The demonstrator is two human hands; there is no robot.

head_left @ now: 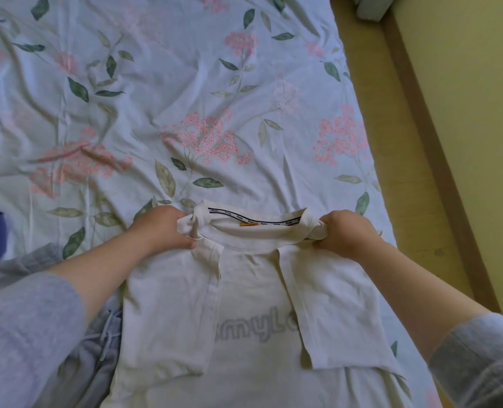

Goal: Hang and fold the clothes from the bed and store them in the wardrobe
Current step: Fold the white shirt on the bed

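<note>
While the T-shirt (253, 295) lies print up on the near part of the floral sheet (185, 98), sleeves folded in, the left hand (162, 228) and right hand (347, 231) each clench a bunched shoulder beside the collar (253, 220); wrinkled sheet stretches beyond.

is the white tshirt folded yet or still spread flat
Partly folded: both sleeves of the white t-shirt lie turned in over the front, while the body is still full length.
</note>
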